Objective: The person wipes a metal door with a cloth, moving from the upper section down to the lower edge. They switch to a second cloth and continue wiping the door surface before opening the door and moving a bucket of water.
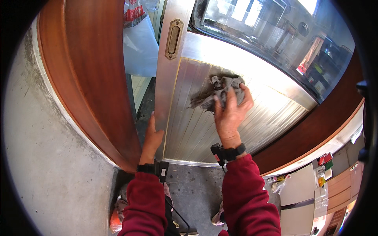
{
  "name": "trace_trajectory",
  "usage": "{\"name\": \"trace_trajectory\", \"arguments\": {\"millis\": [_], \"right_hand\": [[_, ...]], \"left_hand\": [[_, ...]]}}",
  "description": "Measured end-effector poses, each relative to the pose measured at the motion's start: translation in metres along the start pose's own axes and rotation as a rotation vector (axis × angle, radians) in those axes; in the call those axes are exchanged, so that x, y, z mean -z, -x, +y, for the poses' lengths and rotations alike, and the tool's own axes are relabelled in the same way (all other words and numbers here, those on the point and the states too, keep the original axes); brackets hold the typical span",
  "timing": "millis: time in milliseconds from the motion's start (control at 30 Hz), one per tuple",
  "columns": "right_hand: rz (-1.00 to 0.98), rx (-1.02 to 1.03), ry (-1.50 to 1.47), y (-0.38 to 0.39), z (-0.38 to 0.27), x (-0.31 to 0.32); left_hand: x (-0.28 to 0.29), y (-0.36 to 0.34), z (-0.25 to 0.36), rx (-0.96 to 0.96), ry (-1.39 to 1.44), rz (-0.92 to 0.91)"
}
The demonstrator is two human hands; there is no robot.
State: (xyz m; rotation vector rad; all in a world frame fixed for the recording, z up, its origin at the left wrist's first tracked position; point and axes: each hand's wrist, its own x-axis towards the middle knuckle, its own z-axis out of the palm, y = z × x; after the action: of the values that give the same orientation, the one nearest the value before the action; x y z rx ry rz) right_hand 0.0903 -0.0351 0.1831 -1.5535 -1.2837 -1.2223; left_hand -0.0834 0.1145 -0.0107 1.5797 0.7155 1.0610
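Note:
My right hand (230, 116) presses a crumpled grey rag (232, 84) against the ribbed metal lower panel (271, 114) of a sliding door, its fingers curled over the cloth. My left hand (151, 135) grips the door's left edge (165, 90), some fingertips hidden behind it. A recessed oval handle (172, 38) is set higher on that edge. Above the panel is a glass pane (267, 39) with reflections. Both wrists wear black bands with small devices.
A brown wooden frame (90, 67) flanks the narrow opening, where plastic bags (139, 47) show. A grey concrete wall (51, 149) rises at left. At lower right are light cabinets (295, 185) and assorted items. The concrete floor (189, 188) lies below, with my shoes and a cable.

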Motion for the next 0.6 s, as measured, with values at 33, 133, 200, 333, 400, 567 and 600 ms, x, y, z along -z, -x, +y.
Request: {"name": "trace_trajectory", "arguments": {"millis": [33,133,200,333,400,567,600], "right_hand": [[0.011,0.05,0.009,0.004,-0.004,-0.005],[-0.044,0.132,-0.005,0.016,-0.005,-0.011],[-0.072,0.13,-0.012,0.019,0.0,-0.01],[-0.106,0.074,0.042,0.021,0.007,-0.012],[-0.092,0.071,0.034,0.032,0.003,-0.017],[-0.203,0.075,0.009,0.09,-0.012,-0.03],[-0.238,0.05,-0.006,0.102,-0.015,-0.029]], "left_hand": [[0.0,0.0,-0.001,-0.003,0.013,-0.003],[0.001,0.0,-0.003,-0.017,-0.015,-0.012],[0.001,0.002,-0.003,-0.029,-0.031,-0.016],[0.0,0.002,0.001,-0.034,-0.016,-0.015],[0.0,0.003,0.003,-0.013,-0.028,-0.009],[0.0,0.003,0.005,-0.036,-0.027,-0.022],[0.001,0.003,0.005,-0.042,-0.018,-0.014]]}}
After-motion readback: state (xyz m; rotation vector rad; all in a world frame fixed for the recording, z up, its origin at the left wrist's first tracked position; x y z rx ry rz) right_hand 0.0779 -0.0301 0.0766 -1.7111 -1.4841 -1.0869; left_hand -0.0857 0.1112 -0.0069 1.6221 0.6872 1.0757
